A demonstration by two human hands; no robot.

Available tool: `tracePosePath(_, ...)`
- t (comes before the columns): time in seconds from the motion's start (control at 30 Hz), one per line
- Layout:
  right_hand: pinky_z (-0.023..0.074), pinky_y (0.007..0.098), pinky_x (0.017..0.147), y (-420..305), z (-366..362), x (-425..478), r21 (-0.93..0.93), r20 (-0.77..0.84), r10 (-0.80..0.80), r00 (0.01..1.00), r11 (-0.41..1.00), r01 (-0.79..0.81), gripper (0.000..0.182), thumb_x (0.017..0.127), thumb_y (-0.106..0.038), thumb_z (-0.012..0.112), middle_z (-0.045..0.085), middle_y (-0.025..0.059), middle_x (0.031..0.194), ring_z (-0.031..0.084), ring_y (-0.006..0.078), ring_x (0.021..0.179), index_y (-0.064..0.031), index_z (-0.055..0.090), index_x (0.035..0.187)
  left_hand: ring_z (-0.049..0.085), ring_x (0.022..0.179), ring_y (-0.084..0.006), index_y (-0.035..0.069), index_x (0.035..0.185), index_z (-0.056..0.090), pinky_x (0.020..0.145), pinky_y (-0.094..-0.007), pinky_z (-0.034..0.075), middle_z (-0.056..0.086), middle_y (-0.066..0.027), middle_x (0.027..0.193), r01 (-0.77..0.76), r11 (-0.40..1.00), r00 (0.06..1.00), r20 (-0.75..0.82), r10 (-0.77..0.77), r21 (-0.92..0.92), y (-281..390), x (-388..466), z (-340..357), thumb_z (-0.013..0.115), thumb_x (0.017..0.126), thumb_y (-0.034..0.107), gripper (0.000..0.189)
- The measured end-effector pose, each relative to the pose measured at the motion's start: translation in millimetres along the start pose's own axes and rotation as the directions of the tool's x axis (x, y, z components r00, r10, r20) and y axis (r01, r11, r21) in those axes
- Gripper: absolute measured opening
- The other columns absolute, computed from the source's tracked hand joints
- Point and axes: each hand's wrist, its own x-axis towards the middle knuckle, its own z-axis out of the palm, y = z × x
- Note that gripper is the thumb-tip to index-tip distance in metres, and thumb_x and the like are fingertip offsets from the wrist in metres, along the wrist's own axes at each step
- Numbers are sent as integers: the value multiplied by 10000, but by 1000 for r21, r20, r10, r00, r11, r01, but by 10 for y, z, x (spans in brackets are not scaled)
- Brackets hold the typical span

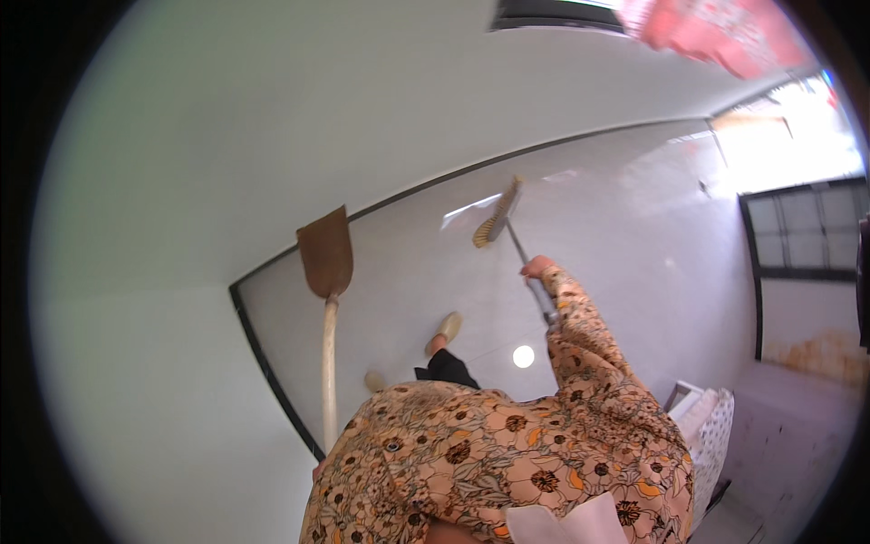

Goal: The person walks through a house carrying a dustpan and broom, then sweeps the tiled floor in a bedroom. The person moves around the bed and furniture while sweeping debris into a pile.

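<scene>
My right hand (537, 266) is closed around the grey handle of a broom (500, 221), whose pale yellow bristles point toward the wall. On the left, a shovel with a brown, rusty-looking blade (327, 253) and a pale wooden handle (329, 370) extends away from my body, its blade near the wall's dark baseboard. A sliver of my left hand (318, 470) shows at the near end of that handle, by my flowered top; its grip on the handle is mostly hidden.
A wall with a dark baseboard (435, 182) runs along the far side and turns a corner at left. My feet in pale shoes (448, 328) stand on the glossy grey floor (598, 272). At right are a bright doorway (788, 149), a dark-framed door panel (802, 231) and a cloth-covered piece of furniture (710, 428).
</scene>
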Motion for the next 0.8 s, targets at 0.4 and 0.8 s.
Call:
tracePosePath(0.4,397,315,543,-1515,630,484,409,-100,-508,856,763,501,203,670,-253,439,540,54,576,528,195,574,-85,537,731,524,650,-175,67,856,512,563,-304,386,535,-137,737,-292,930,949,185,253,224,1225,1080,-319,522,680,263,263)
tracePosePath(0.8,392,356,513,243,523,176,-3,-332,-771,543,576,817,191,643,-232,455,520,109,634,501,294,583,-97,512,765,521,637,-184,60,839,509,560,-307,384,525,-152,721,-298,895,949,202,241,333,1618,1277,-273,515,683,264,257)
